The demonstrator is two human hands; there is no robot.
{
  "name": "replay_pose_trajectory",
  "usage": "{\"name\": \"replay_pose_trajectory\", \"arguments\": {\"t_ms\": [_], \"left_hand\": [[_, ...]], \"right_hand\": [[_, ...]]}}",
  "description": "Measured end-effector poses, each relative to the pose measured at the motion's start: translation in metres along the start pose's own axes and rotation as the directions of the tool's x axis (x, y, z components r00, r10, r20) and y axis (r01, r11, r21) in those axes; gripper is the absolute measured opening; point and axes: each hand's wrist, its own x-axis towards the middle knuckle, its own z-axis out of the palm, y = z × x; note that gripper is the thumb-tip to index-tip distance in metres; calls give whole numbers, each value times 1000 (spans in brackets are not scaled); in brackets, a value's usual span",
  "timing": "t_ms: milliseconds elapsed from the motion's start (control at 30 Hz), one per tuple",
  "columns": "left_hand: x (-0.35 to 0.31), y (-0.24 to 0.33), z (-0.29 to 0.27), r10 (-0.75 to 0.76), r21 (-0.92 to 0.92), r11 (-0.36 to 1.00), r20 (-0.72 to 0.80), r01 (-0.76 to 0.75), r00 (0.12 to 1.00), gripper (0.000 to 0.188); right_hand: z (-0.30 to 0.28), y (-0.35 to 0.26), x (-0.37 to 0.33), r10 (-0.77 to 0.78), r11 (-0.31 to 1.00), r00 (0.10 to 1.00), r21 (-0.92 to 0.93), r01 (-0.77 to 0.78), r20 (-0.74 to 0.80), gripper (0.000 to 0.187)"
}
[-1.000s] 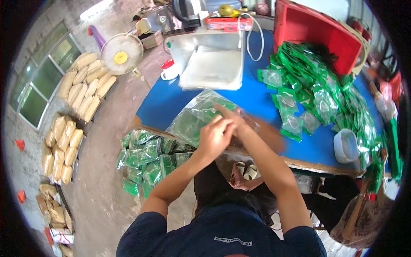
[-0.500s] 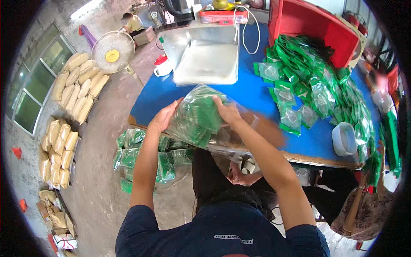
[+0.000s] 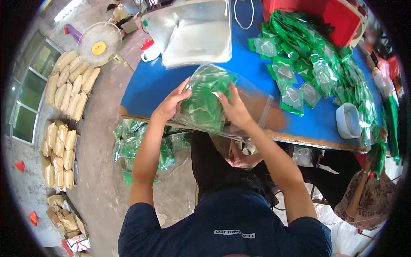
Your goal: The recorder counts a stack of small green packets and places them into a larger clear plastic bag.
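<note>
Right now both hands grip a clear plastic bag stuffed w/ green packets, held at the near edge of the blue table. Left hand clasps the bag's left side, fingers curled on it; right hand presses its front, fingers spread on the plastic. More green packets heaped on table's right, white bowl nearby.

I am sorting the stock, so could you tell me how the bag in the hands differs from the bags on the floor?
The held bag is gripped above the table edge by the left hand and right hand; the floor bags lie untouched. The held bag is single; the floor bags form a heap. Both are clear plastic stuffed with green packets.
</note>
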Motion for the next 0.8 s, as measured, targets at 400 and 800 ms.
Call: {"name": "replay_pose_trajectory", "arguments": {"t_ms": [400,800], "left_hand": [[24,23,31,270,875,426,119,-229,956,80],[35,29,81,400,815,-358,574,-455,714,78]], "right_hand": [[-49,34,-65,-221,838,967,-483,256,128,65],[-15,49,-82,-659,478,712,-594,647,245,19]]}}
